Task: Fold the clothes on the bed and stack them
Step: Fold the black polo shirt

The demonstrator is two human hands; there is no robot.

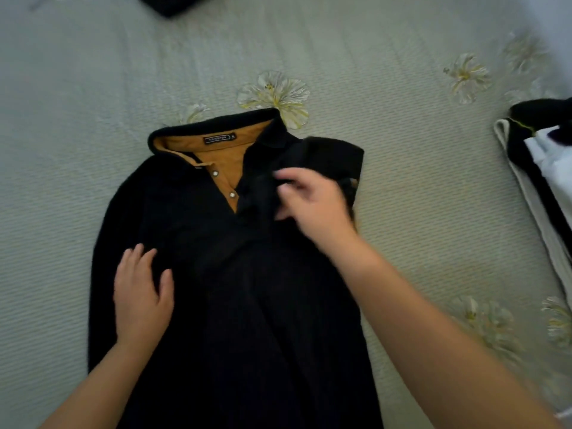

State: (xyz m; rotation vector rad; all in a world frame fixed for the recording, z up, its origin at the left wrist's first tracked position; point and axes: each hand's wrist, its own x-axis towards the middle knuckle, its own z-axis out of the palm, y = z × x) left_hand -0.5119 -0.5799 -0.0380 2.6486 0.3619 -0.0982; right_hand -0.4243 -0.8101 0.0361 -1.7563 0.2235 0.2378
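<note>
A black polo shirt [223,274] with a mustard-lined collar lies face up on the bed, collar pointing away from me. Its right sleeve [334,156] is folded in over the chest. My left hand [142,292] rests flat on the shirt's left side, fingers straight. Blurred by motion, my right hand [312,199] sits over the folded sleeve near the placket with its fingers loosely bent. Whether that hand pinches the cloth is unclear.
The bed cover [418,196] is pale grey-green with embroidered flowers. A stack of folded clothes [538,168], black, white and beige, lies at the right edge. Another dark garment [167,4] shows at the top edge.
</note>
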